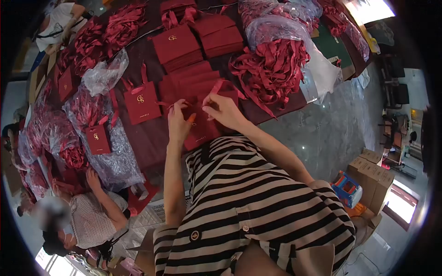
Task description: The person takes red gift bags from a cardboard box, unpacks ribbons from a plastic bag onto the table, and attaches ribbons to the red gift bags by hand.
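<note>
A red paper bag (202, 132) with gold print lies at the table's near edge, against the striped clothing. Over its upper left part my left hand (178, 120) has its fingertips drawn together on a red ribbon; something orange shows by a finger. To the right, my right hand (223, 110) is closed at thumb and forefinger, with red ribbon (220, 85) rising beside it. Just beyond both hands lie overlapping flat red bags (191, 79). Left of my left hand is a finished-looking red bag (142, 103) with a ribbon handle.
Stacks of red bags (177, 47) stand farther back. A ribbon heap (276, 69) lies at the right, plastic-wrapped bundles (83, 106) at the left. A co-worker (94, 216) sits at lower left; another person (57, 27) is at upper left. Cardboard boxes (370, 179) stand on the floor at right.
</note>
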Demonstrator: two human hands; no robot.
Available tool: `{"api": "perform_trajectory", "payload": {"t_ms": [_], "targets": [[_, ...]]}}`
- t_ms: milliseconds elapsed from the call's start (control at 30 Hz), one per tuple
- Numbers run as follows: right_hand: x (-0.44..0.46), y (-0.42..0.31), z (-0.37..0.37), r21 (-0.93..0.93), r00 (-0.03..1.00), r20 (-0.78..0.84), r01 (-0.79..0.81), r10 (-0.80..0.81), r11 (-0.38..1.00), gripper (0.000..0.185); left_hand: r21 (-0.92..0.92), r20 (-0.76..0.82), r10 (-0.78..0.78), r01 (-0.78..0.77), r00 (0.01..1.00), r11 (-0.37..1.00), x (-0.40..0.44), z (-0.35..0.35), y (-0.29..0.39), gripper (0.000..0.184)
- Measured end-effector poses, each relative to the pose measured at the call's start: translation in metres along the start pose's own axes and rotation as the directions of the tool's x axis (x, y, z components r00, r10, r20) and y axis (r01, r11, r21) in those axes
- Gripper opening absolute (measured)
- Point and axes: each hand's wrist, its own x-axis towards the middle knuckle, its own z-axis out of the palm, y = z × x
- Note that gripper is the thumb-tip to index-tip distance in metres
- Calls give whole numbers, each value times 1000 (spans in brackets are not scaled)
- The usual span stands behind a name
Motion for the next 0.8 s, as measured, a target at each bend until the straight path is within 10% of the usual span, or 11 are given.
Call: {"api": "perform_trajectory", "payload": {"t_ms": [67,433,600,800], "targets": [[-1,38,6,-98,999,19,29,-28,995,9,80,-41,200,-197,979,977,-12,-1,4,58],[-8,48,21,-450,992,4,117,-129,885,15,271,-163,21,25,986,962,-30,1,8,41],[-7,31,21,-571,985,-28,126,-173,811,16,-281,258,-195,267,946,922,-13,-19,11,31],[-12,13,20,-640,982,-41,117,-186,760,18,-427,319,-127,262,939,866,-10,-25,16,33]]}}
